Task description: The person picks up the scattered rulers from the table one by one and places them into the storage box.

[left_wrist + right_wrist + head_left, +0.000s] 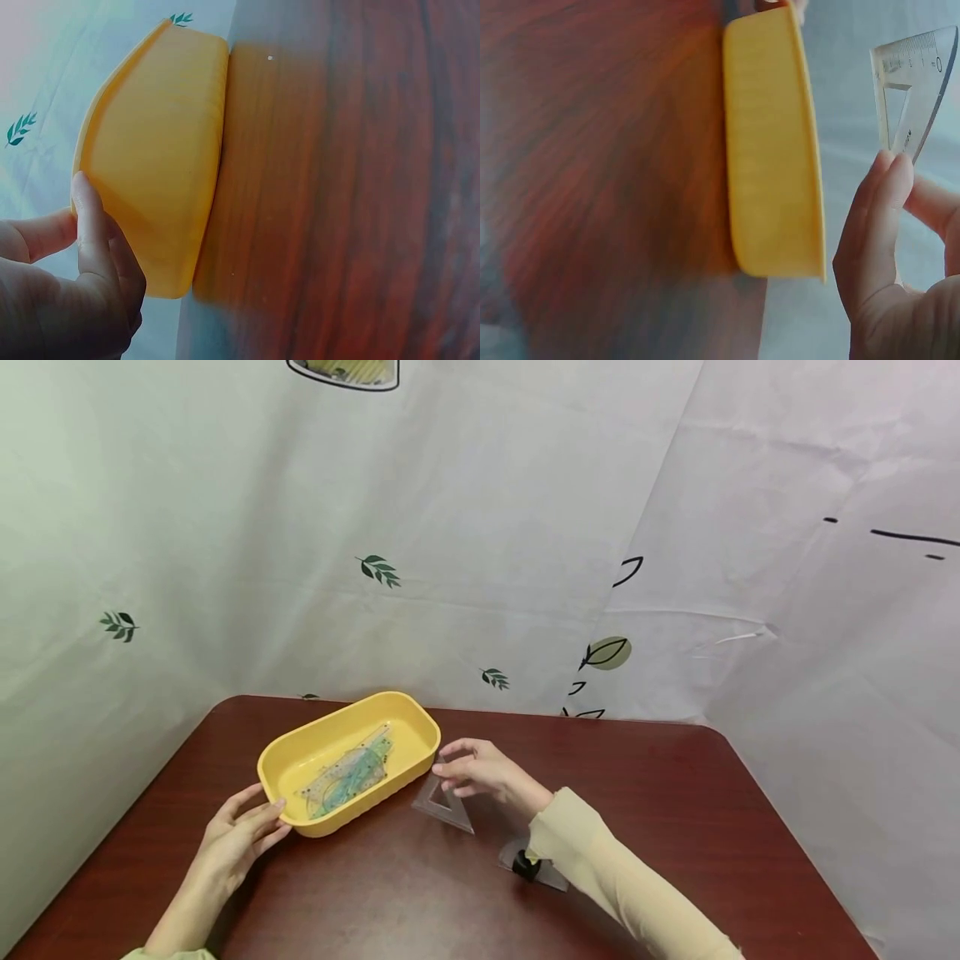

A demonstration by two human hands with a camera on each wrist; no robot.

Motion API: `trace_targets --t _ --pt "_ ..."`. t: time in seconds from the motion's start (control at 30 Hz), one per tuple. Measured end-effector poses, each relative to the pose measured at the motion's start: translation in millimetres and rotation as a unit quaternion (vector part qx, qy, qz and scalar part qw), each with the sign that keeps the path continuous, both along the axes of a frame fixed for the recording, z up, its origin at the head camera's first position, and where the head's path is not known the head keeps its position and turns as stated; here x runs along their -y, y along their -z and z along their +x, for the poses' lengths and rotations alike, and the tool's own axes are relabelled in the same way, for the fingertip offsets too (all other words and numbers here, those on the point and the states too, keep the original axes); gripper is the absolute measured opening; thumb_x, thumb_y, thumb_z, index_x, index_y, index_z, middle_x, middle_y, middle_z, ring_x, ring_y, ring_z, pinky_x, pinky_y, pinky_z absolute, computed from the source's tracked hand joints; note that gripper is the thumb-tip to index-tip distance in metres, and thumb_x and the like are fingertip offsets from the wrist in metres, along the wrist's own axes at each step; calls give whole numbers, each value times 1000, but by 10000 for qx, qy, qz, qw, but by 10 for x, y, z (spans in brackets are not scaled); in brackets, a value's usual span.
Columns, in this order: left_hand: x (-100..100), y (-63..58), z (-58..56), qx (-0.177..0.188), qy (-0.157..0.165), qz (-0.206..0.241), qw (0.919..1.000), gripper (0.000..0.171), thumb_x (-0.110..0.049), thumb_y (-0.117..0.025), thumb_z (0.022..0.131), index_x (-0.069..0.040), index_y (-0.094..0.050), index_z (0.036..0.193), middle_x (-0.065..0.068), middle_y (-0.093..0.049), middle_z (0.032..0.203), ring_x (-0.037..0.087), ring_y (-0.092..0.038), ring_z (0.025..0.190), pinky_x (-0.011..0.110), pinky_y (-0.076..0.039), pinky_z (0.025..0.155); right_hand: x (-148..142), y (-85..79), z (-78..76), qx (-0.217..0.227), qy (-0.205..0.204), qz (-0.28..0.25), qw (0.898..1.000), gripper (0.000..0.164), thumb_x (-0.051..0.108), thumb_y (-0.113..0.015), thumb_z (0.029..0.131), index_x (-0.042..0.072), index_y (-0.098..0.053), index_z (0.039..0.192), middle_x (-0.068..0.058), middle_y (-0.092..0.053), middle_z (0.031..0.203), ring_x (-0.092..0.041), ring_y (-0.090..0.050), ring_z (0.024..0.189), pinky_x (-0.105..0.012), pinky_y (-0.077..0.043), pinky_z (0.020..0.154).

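Two fingers and the thumb of my left hand (228,852) hold the near left end of a yellow plastic tray (378,802) at its rim. Inside the tray lie several see-through clear and green-tinted flat drawing pieces (352,778), overlapping each other. Just off the tray's right end, my right hand (480,770) pinches a clear triangular set square (922,82) by one corner. In the head view the set square hangs point-up beneath the fingertips; its scale marks show in the right wrist view.
On the brown wooden table (360,902), under the right forearm, sits a small black round object (527,865) with a yellow bit. Clear flat plastic (555,878) lies beside it, partly hidden by the sleeve. A pale leaf-patterned cloth (450,627) hangs behind the table.
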State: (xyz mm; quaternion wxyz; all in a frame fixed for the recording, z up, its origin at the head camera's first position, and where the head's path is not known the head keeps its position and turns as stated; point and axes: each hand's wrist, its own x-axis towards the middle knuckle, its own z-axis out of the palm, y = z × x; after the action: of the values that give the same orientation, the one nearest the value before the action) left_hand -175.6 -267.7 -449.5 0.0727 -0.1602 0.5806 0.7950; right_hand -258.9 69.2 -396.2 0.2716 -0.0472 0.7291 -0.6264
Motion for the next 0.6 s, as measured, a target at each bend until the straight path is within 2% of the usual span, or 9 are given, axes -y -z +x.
trace_targets --t 0.17,0.37,0.5,0.6 --pt "-4 3 -10 67 0 -76 9999 41 -9 -62 94 -34 -36 112 -17 -65 84 1 -65 76 17 -59 73 223 -51 -129 55 381 -520 9979 44 10 -64 92 -3 -46 130 -2 -70 85 -8 -66 67 -18 -58 59" --pt "1 12 -5 36 8 -44 10000 41 -9 -61 94 -34 -35 113 -17 -65 84 1 -65 76 17 -59 73 512 -47 -244 -29 915 -1010 9907 39 6 -62 93 -2 -45 128 -22 -68 112 -10 -68 72 -27 -62 72" --pt "1 16 -4 -6 17 -16 10000 41 -8 -61 94 -34 -35 113 -16 -65 84 1 -65 77 17 -59 73 689 -17 -297 -98 1159 -1222 9857 36 2 -60 93 -1 -43 124 -28 -64 118 -22 -71 84 -35 -61 82" --pt "0 18 -9 -42 23 -2 10000 41 -8 -61 94 -33 -36 113 -16 -65 84 1 -65 78 17 -59 73 796 20 -334 -178 1311 -1295 9827 36 0 -60 92 -1 -41 123 -29 -63 117 -32 -70 95 -40 -60 85"
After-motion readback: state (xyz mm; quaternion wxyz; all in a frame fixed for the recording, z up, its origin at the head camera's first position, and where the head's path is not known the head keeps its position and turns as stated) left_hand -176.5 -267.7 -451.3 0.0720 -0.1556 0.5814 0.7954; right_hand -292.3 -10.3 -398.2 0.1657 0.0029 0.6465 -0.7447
